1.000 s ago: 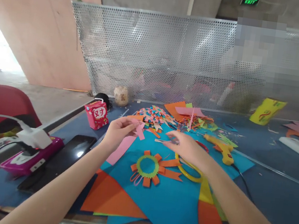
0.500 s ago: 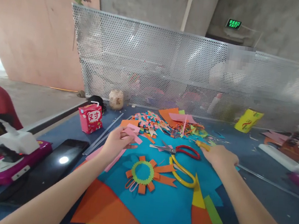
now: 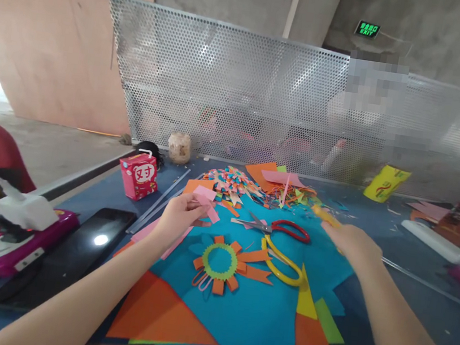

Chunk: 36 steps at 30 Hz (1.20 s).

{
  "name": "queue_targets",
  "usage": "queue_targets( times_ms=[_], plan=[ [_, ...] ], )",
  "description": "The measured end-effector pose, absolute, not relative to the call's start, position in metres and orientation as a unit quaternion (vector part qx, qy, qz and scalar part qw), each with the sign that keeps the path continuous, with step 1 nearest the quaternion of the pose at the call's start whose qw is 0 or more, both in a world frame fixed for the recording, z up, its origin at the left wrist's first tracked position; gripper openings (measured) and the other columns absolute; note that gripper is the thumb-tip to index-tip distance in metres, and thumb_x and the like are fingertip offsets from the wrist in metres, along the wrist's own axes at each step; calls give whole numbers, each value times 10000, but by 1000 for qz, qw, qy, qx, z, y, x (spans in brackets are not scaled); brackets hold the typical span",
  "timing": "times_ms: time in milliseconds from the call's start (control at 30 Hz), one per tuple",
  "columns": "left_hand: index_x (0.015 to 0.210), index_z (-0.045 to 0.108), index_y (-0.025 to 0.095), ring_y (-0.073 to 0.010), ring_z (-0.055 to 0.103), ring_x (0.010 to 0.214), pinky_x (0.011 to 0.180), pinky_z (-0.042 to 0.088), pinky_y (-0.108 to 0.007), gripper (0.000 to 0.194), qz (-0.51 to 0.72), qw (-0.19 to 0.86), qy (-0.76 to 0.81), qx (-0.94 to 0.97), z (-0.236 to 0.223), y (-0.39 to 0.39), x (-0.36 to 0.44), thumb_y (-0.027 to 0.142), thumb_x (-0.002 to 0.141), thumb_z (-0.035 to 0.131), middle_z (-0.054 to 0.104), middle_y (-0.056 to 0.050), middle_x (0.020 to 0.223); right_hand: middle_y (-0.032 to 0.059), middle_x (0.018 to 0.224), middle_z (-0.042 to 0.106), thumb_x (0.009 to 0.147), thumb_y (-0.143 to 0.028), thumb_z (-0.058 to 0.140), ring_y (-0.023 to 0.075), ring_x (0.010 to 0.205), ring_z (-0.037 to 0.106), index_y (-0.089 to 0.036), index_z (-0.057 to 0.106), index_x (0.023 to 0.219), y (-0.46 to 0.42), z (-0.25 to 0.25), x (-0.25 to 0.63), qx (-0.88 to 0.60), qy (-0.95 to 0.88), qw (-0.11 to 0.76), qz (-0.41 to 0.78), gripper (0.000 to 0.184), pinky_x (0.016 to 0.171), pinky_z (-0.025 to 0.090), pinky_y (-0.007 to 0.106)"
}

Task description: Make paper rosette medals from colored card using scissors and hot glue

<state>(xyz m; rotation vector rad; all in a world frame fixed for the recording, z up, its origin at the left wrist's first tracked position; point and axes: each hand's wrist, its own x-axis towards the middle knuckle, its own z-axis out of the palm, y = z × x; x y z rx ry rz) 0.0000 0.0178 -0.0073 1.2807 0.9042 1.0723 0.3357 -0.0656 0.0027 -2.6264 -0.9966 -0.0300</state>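
My left hand (image 3: 181, 215) is closed in a pinch on small pink paper strips (image 3: 204, 198), held just above a blue paper sheet (image 3: 254, 307). My right hand (image 3: 350, 244) is wrapped round the yellow glue gun (image 3: 323, 214), whose nozzle sticks out past my fingers. Between my hands lie red-handled scissors (image 3: 277, 228) and yellow-handled scissors (image 3: 281, 262). An orange and green paper flower (image 3: 224, 260) lies flat on the blue sheet in front of me.
Orange sheets (image 3: 159, 311) lie under the blue one. A heap of colourful paper scraps (image 3: 237, 185) sits further back, before a perforated metal screen (image 3: 266, 97). To the left are a red carton (image 3: 138, 175), a black phone (image 3: 73, 253) and a magenta device (image 3: 9, 250). A yellow packet (image 3: 385, 183) leans at the right.
My right hand left the scissors on the sheet, moved right and closed on the yellow glue gun, now lifting it. My left hand kept hold of the pink strips.
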Motion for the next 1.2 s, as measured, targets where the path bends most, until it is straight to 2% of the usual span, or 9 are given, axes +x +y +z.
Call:
queue_targets(
  times_ms=[67, 233, 333, 433, 567, 733, 833, 1000, 1200],
  plan=[
    [730, 557, 121, -161, 638, 644, 580, 556, -276, 179, 460, 576, 394, 549, -7, 18, 1, 217, 627, 667, 663, -41, 659, 238, 720, 622, 692, -558, 394, 385, 716, 609, -60, 642, 846, -70, 7, 334, -925, -334, 180, 24, 577, 593, 449, 476],
    [701, 448, 152, -192, 655, 668, 536, 556, -303, 167, 479, 569, 412, 527, -5, 17, 4, 185, 692, 611, 635, -15, 641, 94, 751, 643, 735, -481, 417, 214, 562, 624, -162, 514, 1068, -73, 14, 321, -888, -366, 256, 108, 472, 441, 458, 280],
    [702, 429, 157, -210, 656, 695, 510, 542, -296, 181, 481, 562, 410, 534, -6, 18, 6, 216, 703, 600, 634, -22, 671, 104, 800, 628, 712, -488, 473, 238, 657, 625, -150, 491, 1030, -73, 17, 310, -874, -391, 278, 82, 465, 472, 455, 285],
    [707, 470, 144, -182, 641, 689, 502, 506, -246, 182, 483, 519, 404, 578, -12, 21, 6, 274, 700, 598, 639, -38, 678, 125, 868, 609, 692, -467, 523, 266, 801, 600, -141, 457, 986, -72, 23, 295, -837, -439, 325, -40, 443, 573, 457, 297],
    [716, 505, 137, -125, 581, 550, 443, 435, -211, 185, 476, 481, 395, 621, -20, 26, 5, 295, 688, 597, 630, -29, 636, 142, 901, 584, 695, -439, 548, 246, 709, 597, -137, 383, 1039, -64, 27, 269, -772, -510, 338, -173, 487, 526, 432, 292],
    [702, 543, 121, -82, 523, 466, 465, 435, -214, 198, 469, 530, 405, 579, -18, 23, 4, 247, 610, 664, 632, -21, 638, 139, 882, 562, 721, -449, 540, 218, 606, 580, -134, 380, 985, -47, 14, 247, -644, -599, 330, -342, 440, 459, 410, 289],
    [672, 541, 115, -83, 540, 501, 478, 442, -203, 195, 469, 569, 416, 532, -14, 17, 5, 240, 610, 676, 625, -24, 621, 137, 905, 558, 747, -405, 539, 189, 576, 571, -141, 368, 980, -46, 0, 239, -581, -641, 352, -359, 391, 450, 427, 285],
    [662, 546, 114, -101, 571, 558, 489, 463, -205, 155, 444, 626, 406, 496, -12, 11, 10, 172, 610, 680, 621, -31, 620, 156, 937, 549, 753, -361, 552, 256, 770, 595, -150, 360, 978, -55, -15, 233, -553, -678, 350, -336, 363, 465, 449, 289],
    [632, 561, 113, -90, 564, 547, 474, 454, -186, 160, 441, 650, 398, 474, -14, 11, 11, 167, 582, 703, 614, -23, 605, 151, 966, 546, 758, -323, 554, 262, 828, 594, -161, 358, 952, -58, -21, 230, -541, -696, 325, -344, 319, 521, 471, 294]
  ],
)
